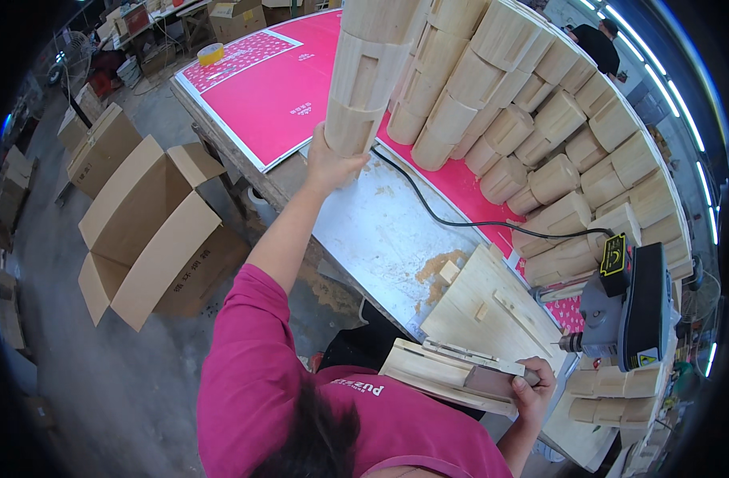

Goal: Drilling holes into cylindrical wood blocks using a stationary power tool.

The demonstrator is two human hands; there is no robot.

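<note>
Holding upright with the left hand (332, 162), clasped round the foot, a tall wooden column (360, 40) at upper centre, tilted rightward and cut off by the top edge. Pale, smooth and grained along its length, rounded in section, seamed where pieces meet, with rectangular recesses in the front. Gripping with the right hand (536, 390), at lower right of centre, the end of a long grooved wooden piece (424, 368), straight-edged and partly faced in flat grey-brown. Cannot tell how far round the back that grip reaches.

Just beyond, a flat wooden board (469, 283) with a narrow wooden strip (524, 320) and, by its upper left edge, a small offcut (449, 272). Dusted with tan sawdust (438, 268), a whitish tabletop (356, 219) at centre. Looping across it toward a grey-and-black power tool (599, 315) at right, a black cable (440, 221). Partly hidden behind both, stacked wooden cylinders (504, 131) throughout the upper right. Farther out, a glossy pink sheet (292, 103) with a yellow tape roll (211, 54) at upper left, and an open cardboard box (167, 261) at left.
</note>
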